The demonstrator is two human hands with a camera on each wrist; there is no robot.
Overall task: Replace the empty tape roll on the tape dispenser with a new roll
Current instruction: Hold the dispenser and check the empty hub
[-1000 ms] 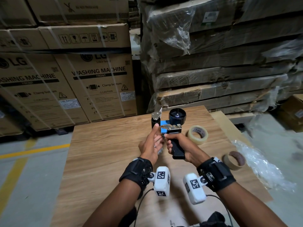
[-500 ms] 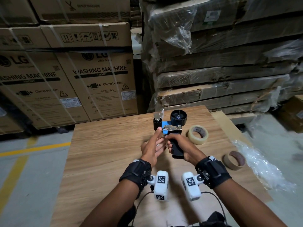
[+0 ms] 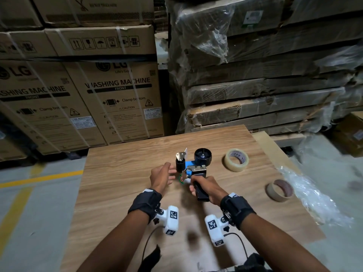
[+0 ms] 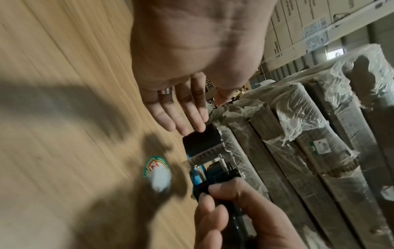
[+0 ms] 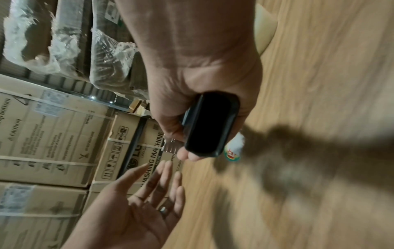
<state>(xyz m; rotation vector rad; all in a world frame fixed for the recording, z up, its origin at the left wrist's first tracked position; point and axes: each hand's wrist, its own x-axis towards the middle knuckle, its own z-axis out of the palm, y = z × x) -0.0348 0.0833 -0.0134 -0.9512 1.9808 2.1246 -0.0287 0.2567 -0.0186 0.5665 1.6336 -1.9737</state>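
1. Head view: the right hand wraps its fingers around the black handle of the tape dispenser, held above the middle of the wooden table; its black hub carries no roll. The left hand hangs just left of the dispenser, fingers straight and loosely spread, holding nothing. A new tape roll lies flat to the right of the dispenser; an empty cardboard core lies nearer, beside crumpled plastic wrap. Stacked cartons stand beyond the far edge.
2. Left wrist view: the left hand's fingertips reach the dispenser's black roller; contact cannot be judged.
3. Right wrist view: the handle sits enclosed in the right fist, the left palm open below it.
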